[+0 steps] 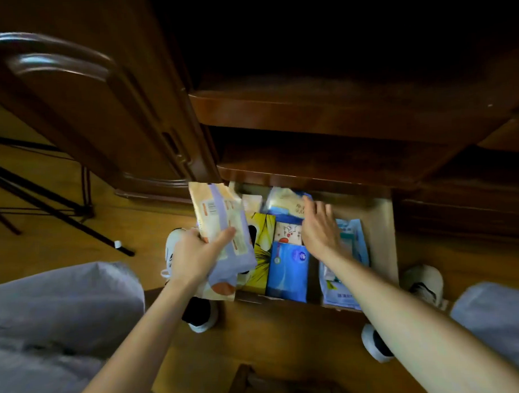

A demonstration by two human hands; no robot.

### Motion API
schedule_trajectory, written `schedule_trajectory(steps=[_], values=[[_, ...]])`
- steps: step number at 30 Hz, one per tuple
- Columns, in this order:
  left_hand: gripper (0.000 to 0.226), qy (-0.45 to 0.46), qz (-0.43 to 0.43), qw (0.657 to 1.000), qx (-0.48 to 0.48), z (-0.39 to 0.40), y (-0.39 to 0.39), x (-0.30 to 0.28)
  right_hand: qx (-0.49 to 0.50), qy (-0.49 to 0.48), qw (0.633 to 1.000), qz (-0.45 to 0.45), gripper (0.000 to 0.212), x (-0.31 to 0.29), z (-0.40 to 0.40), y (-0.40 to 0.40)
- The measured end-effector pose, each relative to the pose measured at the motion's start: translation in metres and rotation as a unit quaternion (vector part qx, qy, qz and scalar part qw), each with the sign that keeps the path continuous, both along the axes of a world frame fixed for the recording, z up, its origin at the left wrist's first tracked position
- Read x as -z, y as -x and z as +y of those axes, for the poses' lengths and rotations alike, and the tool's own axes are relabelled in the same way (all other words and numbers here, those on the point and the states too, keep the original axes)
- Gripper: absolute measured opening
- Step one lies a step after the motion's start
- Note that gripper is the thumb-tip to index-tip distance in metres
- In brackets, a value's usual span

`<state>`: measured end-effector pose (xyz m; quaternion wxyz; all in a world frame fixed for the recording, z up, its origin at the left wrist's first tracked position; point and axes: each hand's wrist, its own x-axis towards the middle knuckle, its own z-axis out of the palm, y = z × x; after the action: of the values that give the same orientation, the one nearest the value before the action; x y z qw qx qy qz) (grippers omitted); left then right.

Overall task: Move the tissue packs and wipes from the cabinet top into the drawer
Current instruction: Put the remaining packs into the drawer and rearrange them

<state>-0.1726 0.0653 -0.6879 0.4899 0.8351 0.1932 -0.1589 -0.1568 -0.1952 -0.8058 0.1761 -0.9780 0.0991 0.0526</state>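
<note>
The left hand [195, 254] has its grip clamped on a soft plastic pack of tissues, cream and lilac with orange patches [224, 233]: the thumb lies across the pack's face and the fingers wrap behind it. The pack is held tilted over the left edge of the open wooden drawer [383, 239], its lower end hanging past the drawer's front left corner.

The right hand [319, 226] reaches into the drawer with the fingers spread apart and flat, holding nothing; its fingertips touch a pale yellow and blue soft pack [283, 203] that lies at the back of the drawer, just under the edge of the dark brown cabinet shelf [310, 177].

Other items are lined up inside the drawer: a yellow box with black markings [261, 249] on the left, a blue tissue box [288, 268] beside it in the middle, a small white and red pack [289, 232] behind the blue box, and a light blue plastic wipes pack [347, 269] on the right, partly covered by the right forearm.
</note>
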Motion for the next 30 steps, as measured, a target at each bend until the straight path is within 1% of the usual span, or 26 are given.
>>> schedule_trajectory(steps=[1, 3, 7, 9, 11, 15, 19, 20, 22, 24, 25, 27, 28, 30], values=[[0.026, -0.021, -0.01, 1.0, 0.012, 0.0, 0.0, 0.001, 0.018, -0.001, 1.0, -0.008, 0.084, 0.004, 0.003, -0.004], [0.026, -0.021, -0.014, 0.999, 0.032, -0.002, 0.001, 0.004, 0.034, -0.017, 0.999, 0.015, 0.087, 0.013, 0.008, -0.013], [0.029, 0.011, 0.012, 0.999, 0.045, -0.002, -0.002, 0.012, -0.014, -0.085, 0.986, 0.142, 0.07, 0.036, 0.007, -0.023], [0.032, 0.011, 0.011, 0.998, 0.056, -0.002, -0.003, 0.014, -0.047, -0.09, 0.978, 0.181, 0.059, 0.041, 0.001, -0.024], [0.035, 0.005, 0.009, 0.998, 0.068, -0.003, -0.004, 0.016, -0.063, -0.082, 0.979, 0.174, 0.051, 0.041, -0.005, -0.026], [0.031, -0.004, -0.002, 0.996, 0.091, -0.005, -0.004, 0.018, -0.086, -0.037, 0.987, 0.129, 0.039, 0.035, -0.017, -0.03], [0.028, 0.0, -0.006, 0.995, 0.095, -0.006, 0.0, 0.017, -0.029, -0.008, 0.996, 0.078, 0.021, 0.027, -0.022, -0.034], [0.028, 0.001, -0.006, 0.996, 0.094, -0.005, 0.001, 0.017, -0.001, -0.017, 0.998, 0.066, 0.024, 0.026, -0.021, -0.036], [0.029, -0.009, -0.006, 0.996, 0.088, -0.003, 0.002, 0.017, 0.09, -0.062, 0.992, 0.059, 0.044, 0.025, -0.02, -0.04], [0.028, -0.009, -0.007, 0.997, 0.081, 0.0, 0.003, 0.017, 0.188, -0.137, 0.968, 0.09, 0.065, 0.027, -0.016, -0.045], [0.027, -0.006, -0.007, 0.997, 0.08, 0.0, 0.003, 0.018, 0.214, -0.18, 0.954, 0.107, 0.073, 0.029, -0.015, -0.046], [0.024, 0.001, -0.01, 0.997, 0.082, 0.0, 0.003, 0.018, 0.227, -0.244, 0.935, 0.122, 0.08, 0.033, -0.012, -0.048], [0.023, 0.003, -0.012, 0.996, 0.084, -0.001, 0.002, 0.018, 0.225, -0.251, 0.934, 0.12, 0.078, 0.035, -0.013, -0.048], [0.022, 0.004, -0.017, 0.996, 0.085, -0.003, 0.001, 0.018, 0.212, -0.23, 0.944, 0.108, 0.075, 0.039, -0.016, -0.049]])
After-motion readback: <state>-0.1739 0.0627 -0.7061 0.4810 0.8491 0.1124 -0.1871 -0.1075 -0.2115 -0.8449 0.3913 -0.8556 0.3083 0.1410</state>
